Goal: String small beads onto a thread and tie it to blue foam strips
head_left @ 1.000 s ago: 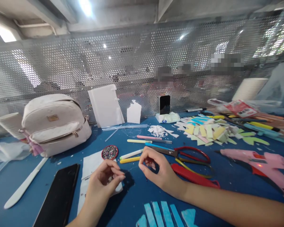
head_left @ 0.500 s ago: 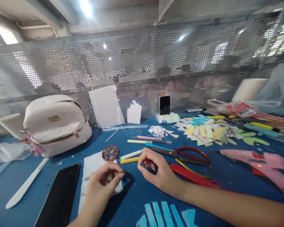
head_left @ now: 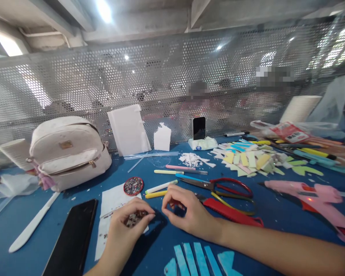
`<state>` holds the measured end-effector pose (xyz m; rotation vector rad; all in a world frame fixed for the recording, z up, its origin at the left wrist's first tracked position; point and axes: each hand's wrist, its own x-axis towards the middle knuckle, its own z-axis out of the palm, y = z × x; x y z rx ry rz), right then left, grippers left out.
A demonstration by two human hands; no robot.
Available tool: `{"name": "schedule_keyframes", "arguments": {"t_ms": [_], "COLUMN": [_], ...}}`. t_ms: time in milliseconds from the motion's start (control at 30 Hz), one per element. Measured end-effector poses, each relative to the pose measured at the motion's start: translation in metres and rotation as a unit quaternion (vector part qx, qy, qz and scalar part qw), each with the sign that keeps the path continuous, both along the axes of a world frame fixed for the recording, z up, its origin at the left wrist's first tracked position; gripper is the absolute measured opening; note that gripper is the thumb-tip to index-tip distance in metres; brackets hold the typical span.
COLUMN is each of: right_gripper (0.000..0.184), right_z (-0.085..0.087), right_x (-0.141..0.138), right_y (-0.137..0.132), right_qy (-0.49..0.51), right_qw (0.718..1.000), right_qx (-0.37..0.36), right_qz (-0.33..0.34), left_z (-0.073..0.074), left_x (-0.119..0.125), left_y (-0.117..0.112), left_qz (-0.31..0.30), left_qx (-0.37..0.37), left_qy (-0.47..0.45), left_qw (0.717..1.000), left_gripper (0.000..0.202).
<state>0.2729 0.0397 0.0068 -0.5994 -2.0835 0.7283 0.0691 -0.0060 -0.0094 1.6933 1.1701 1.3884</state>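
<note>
My left hand (head_left: 125, 226) hovers over the edge of a white paper sheet (head_left: 103, 209), thumb and forefinger pinched. Whatever is between those fingertips is too small to make out. Facing it, my right hand (head_left: 191, 214) is curled with thumb and forefinger tips together, its grip hidden. A narrow gap separates the two hands. Small dark bits are scattered on the paper, partly covered by my left hand. A round red-rimmed dish (head_left: 133, 186) full of mixed tiny pieces sits at the paper's upper corner. Red-handled scissors (head_left: 231, 186) and a red cutter (head_left: 232, 212) lie beside my right hand.
Blue cut strips (head_left: 199, 258) lie in front. A pink glue gun (head_left: 307, 191) is on the right, below a pile of coloured scraps (head_left: 253, 159). Markers (head_left: 158, 186), a black phone (head_left: 71, 237), a white knife (head_left: 34, 224) and a pale backpack (head_left: 70, 153) are also around.
My right hand has shifted slightly left, and my left hand slightly right, bringing the fingertips closer. More dark bits on the paper show beside my left hand.
</note>
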Motion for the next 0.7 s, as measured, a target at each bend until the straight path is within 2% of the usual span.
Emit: {"name": "schedule_keyframes", "arguments": {"t_ms": [267, 467, 700], "right_gripper": [0.004, 0.011, 0.009], "right_z": [-0.0044, -0.0054, -0.0052], "right_x": [-0.0011, -0.0003, 0.0003], "right_y": [0.0008, 0.0010, -0.0008], "right_qy": [-0.034, -0.072, -0.037], "right_qw": [0.997, 0.994, 0.993], "right_qx": [0.046, 0.080, 0.098], "right_qz": [0.048, 0.035, 0.056], "left_z": [0.0007, 0.0008, 0.0019], "left_x": [0.0037, 0.0075, 0.0104], "left_y": [0.0017, -0.0034, -0.0081], "left_qz": [0.009, 0.017, 0.004], "left_qx": [0.018, 0.065, 0.097], "left_qy": [0.044, 0.153, 0.218], "left_qw": [0.999, 0.986, 0.971], "left_gripper": [0.014, 0.027, 0.034]}}
